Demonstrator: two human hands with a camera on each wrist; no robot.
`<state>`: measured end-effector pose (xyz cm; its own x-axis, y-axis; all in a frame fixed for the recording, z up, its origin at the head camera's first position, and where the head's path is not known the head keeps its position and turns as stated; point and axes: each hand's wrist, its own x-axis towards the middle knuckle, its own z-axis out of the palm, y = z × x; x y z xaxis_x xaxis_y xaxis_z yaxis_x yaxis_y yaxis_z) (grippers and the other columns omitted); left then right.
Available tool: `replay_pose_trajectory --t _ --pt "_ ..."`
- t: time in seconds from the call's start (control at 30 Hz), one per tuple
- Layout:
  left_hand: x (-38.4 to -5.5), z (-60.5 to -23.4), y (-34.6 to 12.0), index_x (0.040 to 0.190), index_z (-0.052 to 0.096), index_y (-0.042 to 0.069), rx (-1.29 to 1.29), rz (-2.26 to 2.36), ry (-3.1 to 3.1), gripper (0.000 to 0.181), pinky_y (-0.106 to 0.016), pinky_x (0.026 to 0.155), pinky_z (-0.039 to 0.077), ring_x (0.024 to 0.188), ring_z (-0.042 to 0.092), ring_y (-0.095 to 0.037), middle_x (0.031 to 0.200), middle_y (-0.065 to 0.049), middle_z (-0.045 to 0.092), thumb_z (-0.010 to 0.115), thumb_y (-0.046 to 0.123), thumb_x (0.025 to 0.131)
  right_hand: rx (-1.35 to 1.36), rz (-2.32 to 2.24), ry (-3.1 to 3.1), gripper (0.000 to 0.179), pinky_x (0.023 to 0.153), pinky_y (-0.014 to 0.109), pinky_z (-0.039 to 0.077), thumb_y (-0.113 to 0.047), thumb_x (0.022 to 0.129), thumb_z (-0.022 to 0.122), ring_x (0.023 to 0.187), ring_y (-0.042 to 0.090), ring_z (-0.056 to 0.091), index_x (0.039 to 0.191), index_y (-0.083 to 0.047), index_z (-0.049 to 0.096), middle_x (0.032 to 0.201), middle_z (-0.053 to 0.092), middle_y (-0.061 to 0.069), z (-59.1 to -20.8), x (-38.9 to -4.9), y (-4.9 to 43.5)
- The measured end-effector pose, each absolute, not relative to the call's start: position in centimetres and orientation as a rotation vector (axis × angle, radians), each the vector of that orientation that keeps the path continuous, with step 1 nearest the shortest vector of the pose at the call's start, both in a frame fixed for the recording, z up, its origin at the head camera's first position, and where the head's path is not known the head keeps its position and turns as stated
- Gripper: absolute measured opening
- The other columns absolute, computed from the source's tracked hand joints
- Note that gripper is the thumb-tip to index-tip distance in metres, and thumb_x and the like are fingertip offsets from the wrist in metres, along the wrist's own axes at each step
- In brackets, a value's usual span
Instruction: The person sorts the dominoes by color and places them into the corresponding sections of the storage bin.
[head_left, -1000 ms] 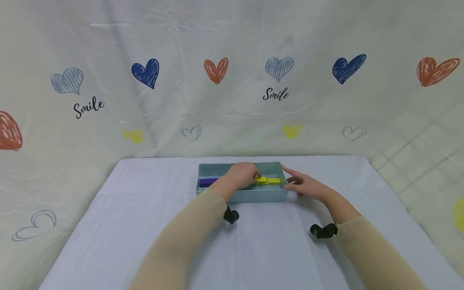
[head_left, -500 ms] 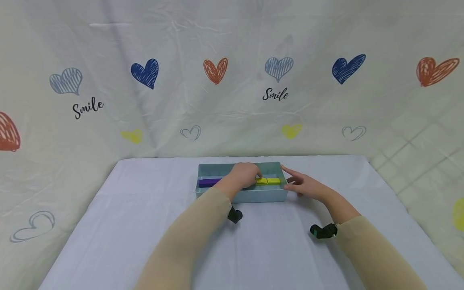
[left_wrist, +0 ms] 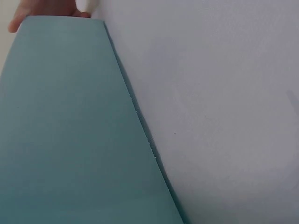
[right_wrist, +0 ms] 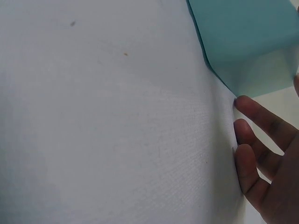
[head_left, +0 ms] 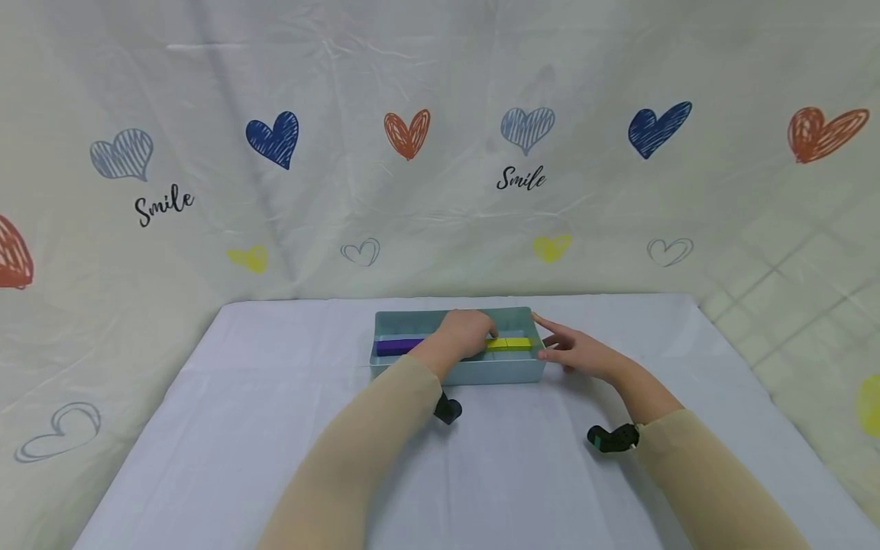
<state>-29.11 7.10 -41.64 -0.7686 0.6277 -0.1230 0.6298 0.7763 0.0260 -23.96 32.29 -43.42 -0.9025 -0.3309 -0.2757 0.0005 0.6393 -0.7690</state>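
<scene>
A shallow blue-green box (head_left: 491,373) stands lengthwise near the back of the table. Inside it, a purple block (head_left: 399,347) lies at the left and yellow blocks (head_left: 519,344) form a row at the right. My left hand (head_left: 462,334) reaches over the near wall, fingers bent down at the row's left end, seeming to pinch a yellow block; its fingertips are partly hidden. My right hand (head_left: 580,353) rests with spread fingers against the box's right end, thumb near the front corner, index finger at the back one. In the right wrist view its fingers (right_wrist: 268,121) are beside the box corner.
A white cloth covers the table (head_left: 522,458). Behind it hangs a pale curtain (head_left: 440,229) printed with hearts and the word Smile. Each wrist wears a small black device, one of them the right wrist camera (head_left: 613,438).
My left hand has shifted slightly to the right inside the box, uncovering more of the purple block. The yellow blocks now look more level with each other. The right hand stays put.
</scene>
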Motion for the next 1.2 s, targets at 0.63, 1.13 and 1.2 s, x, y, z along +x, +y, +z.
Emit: replay_pose_trajectory --t 0.63,1.13,1.2 --pt "-28.8 -41.1 6.7 0.131 0.067 0.027 0.996 0.025 2.816 0.034 -0.030 0.101 0.045 0.123 0.056 -0.012 0.131 0.009 0.064 0.057 0.017 0.100 -0.274 -1.164 2.467 0.082 0.076 0.037 0.048 -0.036 0.096 0.065 0.095 0.027 0.056 0.160 -0.035 0.014 0.146 0.042 0.028 -43.5 -24.1 32.2" --pt "-28.9 -40.3 6.7 0.137 0.061 0.024 1.062 0.215 2.792 0.039 -0.032 0.102 0.044 0.124 0.055 -0.013 0.133 0.008 0.062 0.064 0.025 0.098 -0.279 -1.154 2.472 0.081 0.076 0.037 0.049 -0.036 0.097 0.063 0.095 0.027 0.056 0.160 -0.032 0.013 0.145 0.042 0.028 -43.5 -24.1 32.6" --pt "-28.6 -39.9 6.6 0.138 0.060 0.024 1.076 0.259 2.782 0.040 -0.032 0.100 0.046 0.121 0.057 -0.012 0.132 0.007 0.063 0.064 0.025 0.098 -0.267 -1.153 2.475 0.081 0.077 0.037 0.049 -0.037 0.097 0.063 0.095 0.027 0.057 0.160 -0.031 0.013 0.145 0.042 0.028 -43.5 -24.0 32.7"
